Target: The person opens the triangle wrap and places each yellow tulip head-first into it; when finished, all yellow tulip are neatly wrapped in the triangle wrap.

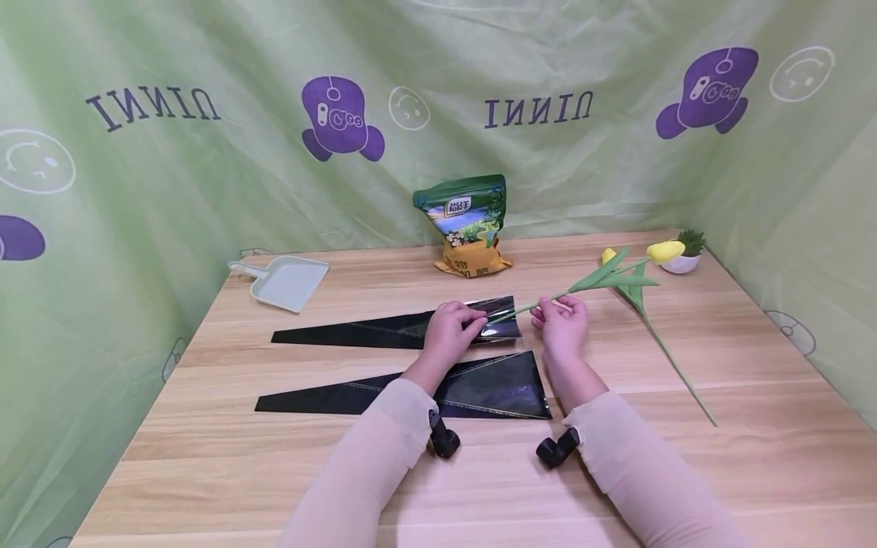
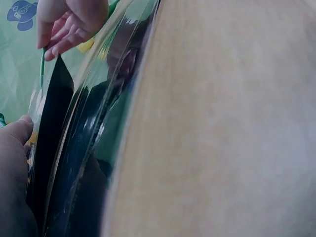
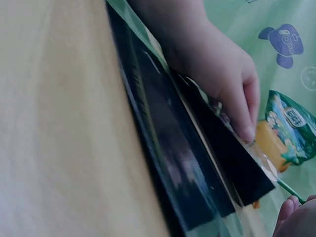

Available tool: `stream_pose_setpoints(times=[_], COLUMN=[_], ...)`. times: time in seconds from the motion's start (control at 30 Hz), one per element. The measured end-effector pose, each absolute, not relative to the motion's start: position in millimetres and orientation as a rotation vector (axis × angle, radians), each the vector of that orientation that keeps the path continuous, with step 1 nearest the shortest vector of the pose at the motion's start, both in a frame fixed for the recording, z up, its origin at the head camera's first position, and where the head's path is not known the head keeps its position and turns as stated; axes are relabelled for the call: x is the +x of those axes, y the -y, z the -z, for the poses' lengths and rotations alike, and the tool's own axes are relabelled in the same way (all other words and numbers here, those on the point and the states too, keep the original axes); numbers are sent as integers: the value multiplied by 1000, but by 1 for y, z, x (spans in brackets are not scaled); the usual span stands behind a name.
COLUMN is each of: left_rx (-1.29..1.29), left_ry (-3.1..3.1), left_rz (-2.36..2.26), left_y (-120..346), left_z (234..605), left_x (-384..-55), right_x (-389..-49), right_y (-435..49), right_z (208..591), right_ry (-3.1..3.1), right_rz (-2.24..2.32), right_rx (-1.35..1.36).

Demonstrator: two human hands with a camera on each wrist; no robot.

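Note:
My left hand (image 1: pixel 448 331) pinches the wide end of a black flower sleeve (image 1: pixel 363 332) with a clear film front. Between the thumb and fingers of my right hand (image 1: pixel 565 327) is the green stem of a yellow tulip (image 1: pixel 606 280), its bloom pointing to the far right. The lower part of that stem reaches into the sleeve's mouth, as the stem (image 3: pixel 289 189) in the right wrist view also shows. Nearer to me, below my left wrist, a second black sleeve (image 1: pixel 493 387) lies flat. Another yellow tulip (image 1: pixel 674 361) rests on the table to the right.
A green and yellow bag (image 1: pixel 471 228) stands at the back middle. At the back left lies a pale dustpan (image 1: pixel 291 281). A small potted plant (image 1: pixel 681 263) sits in the back right corner. Green printed cloth (image 1: pixel 438 46) walls the wooden table (image 1: pixel 171 472) behind and at both sides.

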State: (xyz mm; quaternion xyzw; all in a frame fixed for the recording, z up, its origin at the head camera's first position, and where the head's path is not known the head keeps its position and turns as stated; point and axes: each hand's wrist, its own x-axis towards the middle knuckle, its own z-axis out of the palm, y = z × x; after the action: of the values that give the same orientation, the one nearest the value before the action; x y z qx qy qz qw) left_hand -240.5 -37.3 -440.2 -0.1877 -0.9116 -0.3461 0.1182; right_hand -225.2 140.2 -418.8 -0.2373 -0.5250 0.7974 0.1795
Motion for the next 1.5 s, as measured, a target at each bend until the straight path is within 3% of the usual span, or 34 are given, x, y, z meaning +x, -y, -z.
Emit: stream_pose_setpoints(times=[0.67,1.5], left_rx=[-510,-475], left_ry=[2634,2671], left_rz=[1074,1080], left_y=[36,36], left_z=[440,444], left_x=[-238,-240], right_x=[-225,-224], right_y=[-120,-131], right_z=[431,418], right_ry=[1628,1950], right_rz=[-2284,-2417], right_rx=[-652,-577])
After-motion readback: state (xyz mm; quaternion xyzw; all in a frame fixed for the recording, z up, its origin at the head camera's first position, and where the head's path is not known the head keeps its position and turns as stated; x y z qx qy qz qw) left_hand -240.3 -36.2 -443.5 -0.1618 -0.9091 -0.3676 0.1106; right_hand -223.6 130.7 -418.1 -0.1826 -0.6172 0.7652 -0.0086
